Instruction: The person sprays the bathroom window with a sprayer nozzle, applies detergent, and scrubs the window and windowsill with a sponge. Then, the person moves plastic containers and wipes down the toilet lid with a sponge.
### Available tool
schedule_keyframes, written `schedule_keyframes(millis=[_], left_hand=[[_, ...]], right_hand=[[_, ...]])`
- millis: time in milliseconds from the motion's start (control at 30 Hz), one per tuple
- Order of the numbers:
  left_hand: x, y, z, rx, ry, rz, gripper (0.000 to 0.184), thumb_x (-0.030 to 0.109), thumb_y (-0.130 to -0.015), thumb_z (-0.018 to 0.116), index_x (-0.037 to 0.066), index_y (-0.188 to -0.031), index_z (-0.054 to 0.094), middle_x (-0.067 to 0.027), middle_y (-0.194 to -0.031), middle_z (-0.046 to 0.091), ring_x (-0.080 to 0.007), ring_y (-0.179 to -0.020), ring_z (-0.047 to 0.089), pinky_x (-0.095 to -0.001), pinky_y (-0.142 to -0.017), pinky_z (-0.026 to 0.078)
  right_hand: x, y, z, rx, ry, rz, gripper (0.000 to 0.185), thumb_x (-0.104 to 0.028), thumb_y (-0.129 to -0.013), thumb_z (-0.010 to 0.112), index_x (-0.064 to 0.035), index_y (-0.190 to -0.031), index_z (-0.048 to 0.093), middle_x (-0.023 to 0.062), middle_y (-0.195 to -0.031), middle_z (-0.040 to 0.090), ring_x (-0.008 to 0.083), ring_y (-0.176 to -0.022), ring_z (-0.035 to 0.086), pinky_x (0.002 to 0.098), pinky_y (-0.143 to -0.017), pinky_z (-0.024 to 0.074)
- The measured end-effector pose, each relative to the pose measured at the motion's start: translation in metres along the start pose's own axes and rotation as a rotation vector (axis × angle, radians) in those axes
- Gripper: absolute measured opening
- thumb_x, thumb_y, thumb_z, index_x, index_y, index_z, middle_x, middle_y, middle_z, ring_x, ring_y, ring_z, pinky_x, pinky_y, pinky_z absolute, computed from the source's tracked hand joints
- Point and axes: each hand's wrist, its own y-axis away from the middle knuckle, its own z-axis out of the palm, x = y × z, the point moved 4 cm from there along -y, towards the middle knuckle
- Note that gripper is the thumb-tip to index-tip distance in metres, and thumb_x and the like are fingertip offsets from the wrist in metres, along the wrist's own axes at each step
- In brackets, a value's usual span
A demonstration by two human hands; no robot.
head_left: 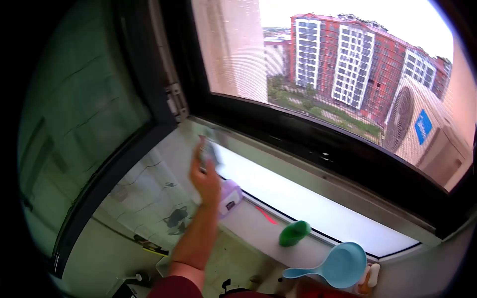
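My left hand (206, 174) is raised near the hinge corner of the window, its fingers closed round a small greyish item (210, 153) blurred by motion; I cannot make out what it is. The item is close to the pale lower window frame (253, 145). Below and right of the hand, a lilac bottle (230, 197) with a label stands on the sill (248, 218), partly behind the forearm. My right hand is not in view.
An opened dark-framed window sash (107, 191) fills the left side. Along the sill lie a pink strip (267, 215), a green bottle (294, 233) and a light blue dipper (344, 265). Beyond the mesh-covered window are an air conditioner unit (427, 126) and tall buildings (355, 64).
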Motion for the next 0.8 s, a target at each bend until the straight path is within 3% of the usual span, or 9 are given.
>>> schedule_keyframes(millis=[67, 200, 233, 333, 400, 533, 667, 800], left_hand=[[0.024, -0.045, 0.001, 0.062, -0.142, 0.498, 0.04, -0.002, -0.083, 0.041, -0.001, -0.12, 0.054, -0.0166, -0.123, 0.055, -0.0334, -0.115, 0.051, -0.0372, -0.1, 0.037], [0.013, -0.046, 0.043, -0.156, -0.08, 0.494, 0.031, -0.005, -0.082, 0.043, -0.001, -0.11, 0.055, -0.0157, -0.116, 0.056, -0.035, -0.119, 0.045, -0.0412, -0.107, 0.026], [0.025, -0.035, 0.047, -0.182, -0.031, 0.487, 0.022, 0.001, -0.085, 0.043, 0.001, -0.104, 0.054, -0.0139, -0.11, 0.055, -0.0344, -0.117, 0.043, -0.0445, -0.107, 0.023], [0.053, 0.003, 0.061, -0.263, 0.079, 0.553, 0.021, 0.006, -0.088, 0.042, 0.002, -0.106, 0.053, -0.0133, -0.112, 0.051, -0.0337, -0.121, 0.038, -0.042, -0.104, 0.025], [0.078, 0.026, 0.071, -0.305, 0.1, 0.652, 0.025, 0.025, -0.093, 0.043, 0.004, -0.105, 0.049, -0.0143, -0.106, 0.048, -0.0337, -0.109, 0.042, -0.0448, -0.098, 0.03], [0.124, 0.067, 0.084, -0.409, 0.094, 0.766, 0.024, 0.02, -0.087, 0.045, 0.003, -0.103, 0.049, -0.0153, -0.102, 0.047, -0.0333, -0.099, 0.043, -0.047, -0.089, 0.032], [0.163, 0.1, 0.096, -0.547, 0.14, 0.784, 0.038, 0.014, -0.068, 0.056, 0.008, -0.106, 0.057, -0.0106, -0.1, 0.047, -0.0295, -0.097, 0.043, -0.047, -0.087, 0.029], [0.213, 0.131, 0.108, -0.682, 0.18, 0.868, 0.04, 0.009, -0.068, 0.058, 0.008, -0.107, 0.057, -0.0073, -0.1, 0.047, -0.0255, -0.098, 0.044, -0.0407, -0.09, 0.029]], right_hand=[[0.005, 0.001, 0.006, -0.004, -0.025, 0.002, 0.037, -0.02, -0.09, 0.042, -0.0113, -0.124, 0.051, 0.0221, -0.108, 0.059, 0.0353, -0.098, 0.058, 0.0401, -0.079, 0.0456], [0.024, 0.007, 0.017, -0.01, -0.069, 0.018, 0.037, -0.019, -0.09, 0.042, -0.0115, -0.125, 0.051, 0.0216, -0.11, 0.059, 0.0342, -0.1, 0.058, 0.0394, -0.08, 0.0453], [0.028, 0.009, 0.02, -0.01, -0.081, 0.022, 0.038, -0.019, -0.09, 0.042, -0.0116, -0.125, 0.05, 0.0214, -0.111, 0.059, 0.034, -0.1, 0.058, 0.0392, -0.08, 0.0453], [0.041, 0.014, 0.024, -0.008, -0.115, 0.039, 0.038, -0.018, -0.09, 0.042, -0.0117, -0.126, 0.05, 0.021, -0.112, 0.059, 0.0332, -0.102, 0.058, 0.0387, -0.082, 0.045], [0.054, 0.017, 0.034, -0.013, -0.129, 0.042, 0.038, -0.018, -0.09, 0.041, -0.0118, -0.127, 0.05, 0.0207, -0.113, 0.059, 0.0327, -0.102, 0.058, 0.0384, -0.082, 0.0449], [0.058, 0.021, 0.038, -0.014, -0.15, 0.046, 0.039, -0.017, -0.089, 0.041, -0.012, -0.128, 0.049, 0.0201, -0.115, 0.058, 0.0317, -0.104, 0.057, 0.0377, -0.084, 0.0445], [0.049, 0.023, 0.029, -0.011, -0.153, 0.035, 0.04, -0.016, -0.089, 0.041, -0.0121, -0.129, 0.048, 0.0196, -0.116, 0.057, 0.0307, -0.105, 0.057, 0.0371, -0.085, 0.0439], [0.038, 0.026, 0.024, -0.016, -0.171, 0.015, 0.041, -0.015, -0.089, 0.041, -0.0123, -0.13, 0.047, 0.0191, -0.118, 0.056, 0.0297, -0.107, 0.056, 0.0364, -0.086, 0.0434]])
